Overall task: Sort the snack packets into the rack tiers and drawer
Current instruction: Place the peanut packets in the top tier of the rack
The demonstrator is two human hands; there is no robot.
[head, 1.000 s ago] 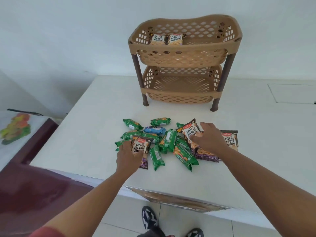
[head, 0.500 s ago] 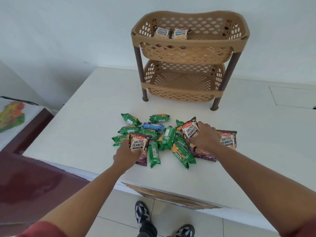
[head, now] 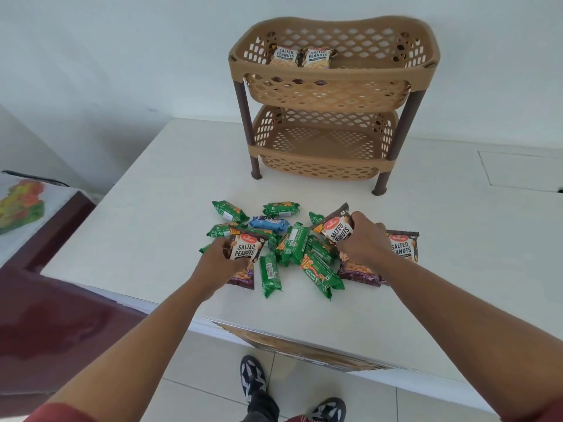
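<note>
Two-tier tan perforated plastic rack (head: 332,95) with dark brown legs, standing on a white table (head: 152,226). Nearer the viewer than the rack lies a heap of green biscuit packets (head: 292,251) with one blue packet (head: 269,224) among them. Left hand (head: 219,263), at the heap's left edge, is clamped on a brown-and-white salted-peanuts packet (head: 245,250), which stands upright above its fingers. Right hand (head: 362,242), at the heap's right side, grips a second salted-peanuts packet (head: 336,229), tilted and projecting left of its knuckles. A third peanuts packet (head: 402,245) lies just right of that hand. Two more peanuts packets (head: 300,57) sit in the rack's top tier; the lower tier holds nothing.
</note>
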